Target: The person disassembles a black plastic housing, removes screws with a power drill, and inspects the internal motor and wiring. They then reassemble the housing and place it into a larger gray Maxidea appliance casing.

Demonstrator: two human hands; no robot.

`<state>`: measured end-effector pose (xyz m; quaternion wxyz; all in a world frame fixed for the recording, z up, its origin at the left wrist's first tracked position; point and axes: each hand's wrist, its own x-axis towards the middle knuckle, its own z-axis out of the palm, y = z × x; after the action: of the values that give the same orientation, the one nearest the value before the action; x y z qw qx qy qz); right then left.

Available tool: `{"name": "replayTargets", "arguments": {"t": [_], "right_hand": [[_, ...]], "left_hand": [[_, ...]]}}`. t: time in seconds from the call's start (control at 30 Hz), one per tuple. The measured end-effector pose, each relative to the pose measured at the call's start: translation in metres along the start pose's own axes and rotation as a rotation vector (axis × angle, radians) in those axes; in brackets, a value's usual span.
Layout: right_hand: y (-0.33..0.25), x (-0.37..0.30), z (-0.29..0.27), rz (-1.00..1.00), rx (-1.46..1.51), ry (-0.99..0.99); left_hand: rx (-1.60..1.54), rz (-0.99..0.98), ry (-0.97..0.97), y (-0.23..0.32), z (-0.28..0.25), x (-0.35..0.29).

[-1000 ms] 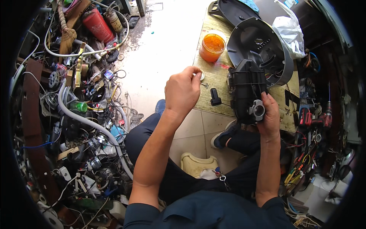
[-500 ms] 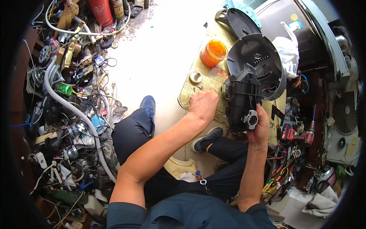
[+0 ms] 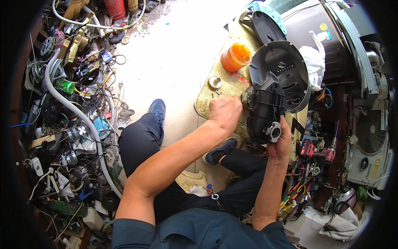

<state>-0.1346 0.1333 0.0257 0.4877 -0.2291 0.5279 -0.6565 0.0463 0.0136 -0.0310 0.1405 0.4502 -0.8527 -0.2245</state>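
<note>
Over the wooden table, my right hand (image 3: pixel 282 139) grips the lower end of a black plastic housing (image 3: pixel 265 106), with the thumb beside its grey round knob (image 3: pixel 273 132). My left hand (image 3: pixel 225 111) is closed in a fist at the housing's left side, close to a metallic fitting (image 3: pixel 247 95). Whatever its fingers hold is hidden from above. Behind the housing stands a round black plastic shell (image 3: pixel 300 62) with an open hollow. Small dark screws (image 3: pixel 217 94) lie just beyond the left fist, near a small round container (image 3: pixel 215 82).
An orange jar (image 3: pixel 236 58) stands on the table (image 3: pixel 202 99), with a black cover (image 3: pixel 269 28) and white plastic bag (image 3: pixel 314 62) farther back. Cables and parts crowd the left floor beside a grey hose (image 3: pixel 76 111). A red drill (image 3: pixel 309 148) lies at right.
The whole view has shifted slightly. My left fist is now a little closer to the fitting on the housing, while my right hand keeps its hold.
</note>
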Motion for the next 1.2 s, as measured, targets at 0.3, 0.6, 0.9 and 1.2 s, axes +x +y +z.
{"name": "replayTargets", "arguments": {"t": [0.3,0.6,0.9,1.2], "right_hand": [[0.002,0.002,-0.005,0.021,0.009,0.023],[-0.005,-0.002,0.018,0.022,-0.053,0.066],[-0.008,-0.003,0.019,0.031,-0.039,0.019],[-0.005,0.001,0.006,0.047,-0.024,0.033]], "left_hand": [[-0.264,-0.102,-0.023,-0.018,-0.022,0.000],[-1.674,-0.488,-0.190,-0.031,-0.040,0.010],[-1.807,-0.439,-0.142,-0.018,-0.033,0.012],[-1.798,-0.401,-0.070,-0.014,-0.031,0.015]]}}
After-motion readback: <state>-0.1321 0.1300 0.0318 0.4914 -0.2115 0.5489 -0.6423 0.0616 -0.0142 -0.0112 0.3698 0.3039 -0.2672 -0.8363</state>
